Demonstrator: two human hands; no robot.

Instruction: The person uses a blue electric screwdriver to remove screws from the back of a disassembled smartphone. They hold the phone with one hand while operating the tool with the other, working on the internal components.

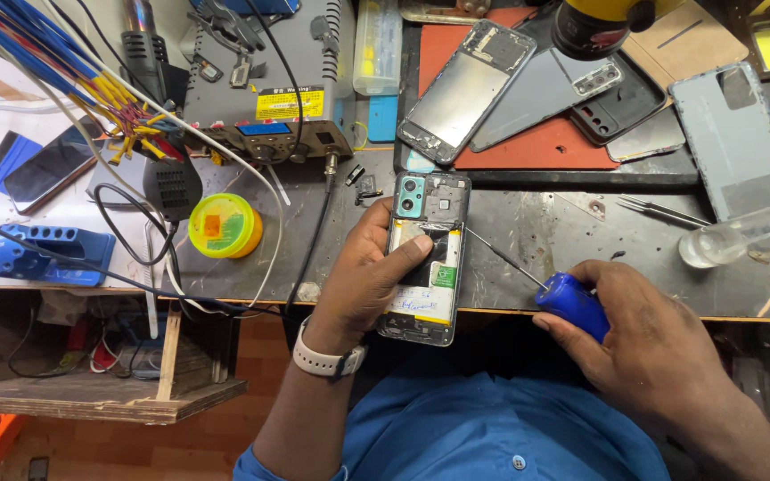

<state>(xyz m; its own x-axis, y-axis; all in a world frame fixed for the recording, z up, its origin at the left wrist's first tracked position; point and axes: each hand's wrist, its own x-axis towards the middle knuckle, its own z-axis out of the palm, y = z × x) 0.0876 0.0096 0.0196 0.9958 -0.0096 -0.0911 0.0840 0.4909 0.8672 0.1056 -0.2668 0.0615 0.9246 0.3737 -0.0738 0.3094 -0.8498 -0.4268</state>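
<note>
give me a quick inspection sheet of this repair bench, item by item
surface: dark, scuffed bench top, red mat at the back
job's things: opened phone, back cover off, held over the bench edge; blue-handled screwdriver, tip at the phone's right side
clutter: spare phone frame, back covers, yellow tin, tweezers, clear bottle
grips: left hand wraps the phone; right hand holds the screwdriver
cables: black leads and a bundle of blue and yellow wires at left
surroundings: grey bench unit, wooden shelf below
</note>
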